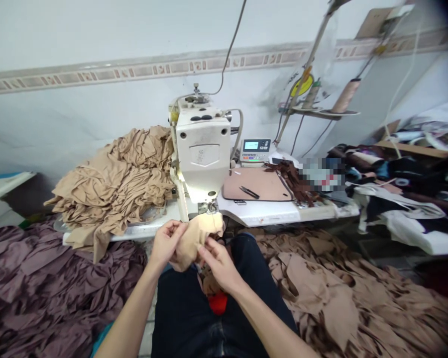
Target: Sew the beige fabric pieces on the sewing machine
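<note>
A beige fabric piece (189, 243) hangs between my two hands, its far edge lying under the needle area of a white sewing machine (202, 149). My left hand (168, 242) pinches the left side of the cloth between thumb and fingers. On the right side, my right hand (217, 259) grips the near part of the same piece with its fingertips. The lamp of the machine lights the cloth near the presser foot (211, 208). Where the needle meets the fabric is too small to make out.
A heap of beige cloth (115, 174) covers the table's left. Tweezers (249, 192) lie on a pinkish mat (259, 184), before a control panel (254, 150). Purple cloth (59, 278) and brown cloth (343, 293) pile up at either side. A thread cone (347, 96) stands upper right.
</note>
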Tool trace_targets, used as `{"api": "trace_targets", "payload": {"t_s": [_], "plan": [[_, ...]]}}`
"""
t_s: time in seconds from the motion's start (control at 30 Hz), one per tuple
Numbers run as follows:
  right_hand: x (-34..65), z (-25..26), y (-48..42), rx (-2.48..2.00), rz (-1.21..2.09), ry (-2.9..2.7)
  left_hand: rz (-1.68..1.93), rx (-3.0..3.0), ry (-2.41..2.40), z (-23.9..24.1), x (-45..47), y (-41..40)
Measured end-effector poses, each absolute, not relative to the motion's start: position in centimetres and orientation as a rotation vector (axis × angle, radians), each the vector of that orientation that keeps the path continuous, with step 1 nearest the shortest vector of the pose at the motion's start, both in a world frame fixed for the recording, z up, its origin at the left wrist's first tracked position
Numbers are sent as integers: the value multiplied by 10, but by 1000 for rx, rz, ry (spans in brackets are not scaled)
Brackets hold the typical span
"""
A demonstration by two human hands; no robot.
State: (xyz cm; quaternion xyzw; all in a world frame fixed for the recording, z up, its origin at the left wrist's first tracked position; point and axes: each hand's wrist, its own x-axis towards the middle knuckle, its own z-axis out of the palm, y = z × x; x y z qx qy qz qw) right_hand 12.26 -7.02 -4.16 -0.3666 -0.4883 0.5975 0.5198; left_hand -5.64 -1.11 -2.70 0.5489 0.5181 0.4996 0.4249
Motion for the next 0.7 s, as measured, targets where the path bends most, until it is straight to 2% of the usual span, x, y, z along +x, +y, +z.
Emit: {"api": "trace_targets", "payload": {"t_s": [0.23,0.3,0.47,0.57,0.7], "plan": [[166,-46,-87,-1018,1542,-1060,874,1435,1132,-61,-61,-44],[178,-44,-94,-1086,1507,-1186,821,1450,1144,-71,-62,-50],[184,-32,-112,-1258,1196,-1788,982,1282,1243,-83,-40,-64],[186,-23,-117,-1250,1068,-2043,696,1360,1016,-77,-24,-76],[204,-14,-113,-1145,1120,-2114,376,1451,794,-65,-20,-84]]}}
